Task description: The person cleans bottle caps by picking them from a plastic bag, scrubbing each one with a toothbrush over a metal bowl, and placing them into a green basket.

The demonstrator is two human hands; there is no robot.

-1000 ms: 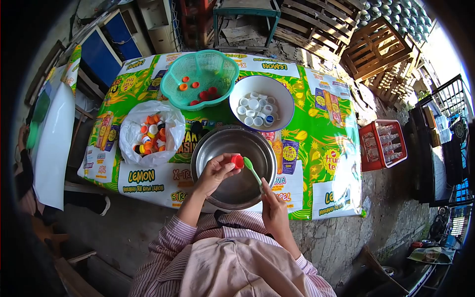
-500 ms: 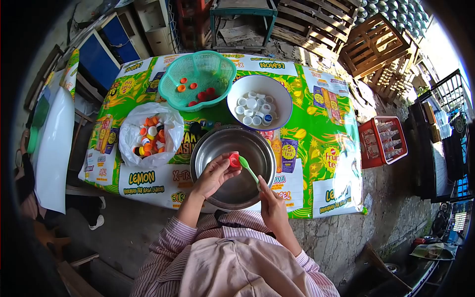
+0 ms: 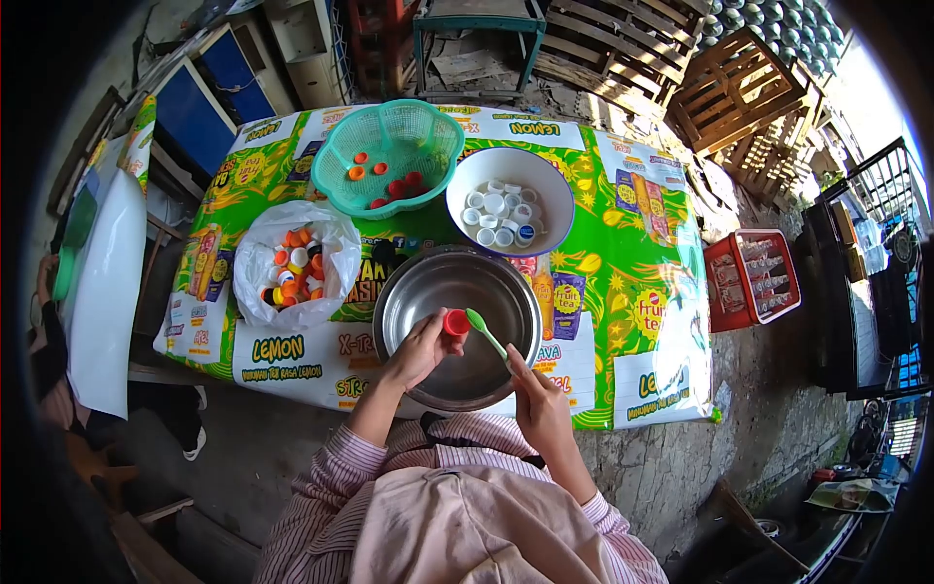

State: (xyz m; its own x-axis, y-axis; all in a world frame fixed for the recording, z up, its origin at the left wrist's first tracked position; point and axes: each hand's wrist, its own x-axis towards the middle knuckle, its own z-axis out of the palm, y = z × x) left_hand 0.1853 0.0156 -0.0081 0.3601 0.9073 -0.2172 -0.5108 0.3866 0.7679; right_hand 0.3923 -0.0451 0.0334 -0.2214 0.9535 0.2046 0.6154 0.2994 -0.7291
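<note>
the near rim of the metal basin [image 3: 462, 273] stood by the front edge of the cloth-covered table [image 3: 632, 282], just before the person's clothing [image 3: 467, 516]. to the basin's right, the table top stretched broad to its side edge, and a red crate [image 3: 725, 292] stood farther right, off the table. the basin's far side was tighter: a white bowl [image 3: 555, 195] sat just beyond it to the right, a green basket [image 3: 428, 136] beyond it to the left, and a white plastic bag [image 3: 258, 243] near its left.

there was one of each vessel. the basket held three orange caps [image 3: 380, 168] and a few overlapping red ones; the bowl held over a dozen white caps [image 3: 494, 203], one blue-faced; the bag's mixed caps [image 3: 309, 268] were too heaped to count.

one red cap [image 3: 455, 322] was over the basin, pinched at the fingertips of the left hand [image 3: 420, 352]. the right hand [image 3: 538, 404], by the basin's near right rim, had its fingers closed around one green tool [image 3: 493, 341], whose rounded head was just right of the cap; whether they touched, i could not tell.
</note>
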